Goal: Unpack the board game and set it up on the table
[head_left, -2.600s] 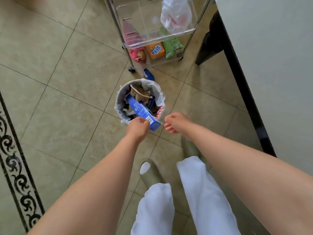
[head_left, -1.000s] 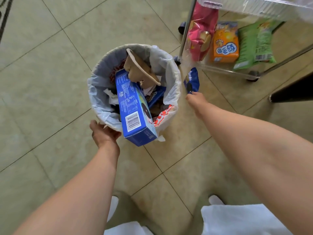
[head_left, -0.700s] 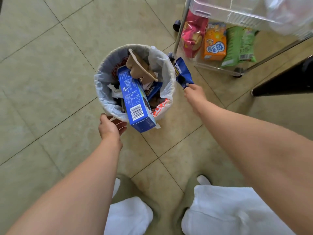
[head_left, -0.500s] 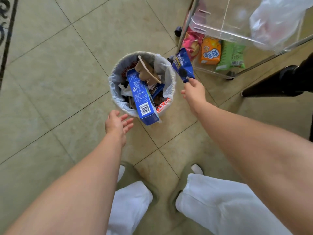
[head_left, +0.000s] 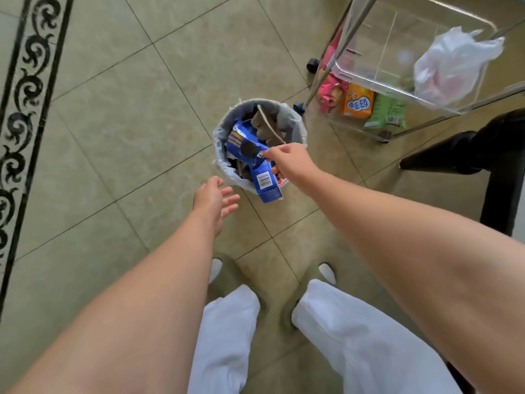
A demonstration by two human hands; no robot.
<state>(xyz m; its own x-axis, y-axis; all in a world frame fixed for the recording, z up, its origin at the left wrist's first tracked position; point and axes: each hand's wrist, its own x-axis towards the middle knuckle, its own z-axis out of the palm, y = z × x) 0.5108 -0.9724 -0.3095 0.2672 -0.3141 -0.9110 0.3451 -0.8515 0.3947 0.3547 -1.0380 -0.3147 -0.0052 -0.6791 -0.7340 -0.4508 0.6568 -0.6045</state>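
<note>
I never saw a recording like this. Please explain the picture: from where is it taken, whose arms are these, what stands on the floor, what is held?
There is no machine: a person wears a camera on the head, looking down, so you see that person's own arms and white trousers. On the floor stands a bin with a liner, full of rubbish; a blue box sticks out over its rim. The right hand pinches a blue wrapper above the bin. The left hand is open, fingers spread, holding nothing. At the right stands a clear trolley with snack packets on its lower shelf.
</note>
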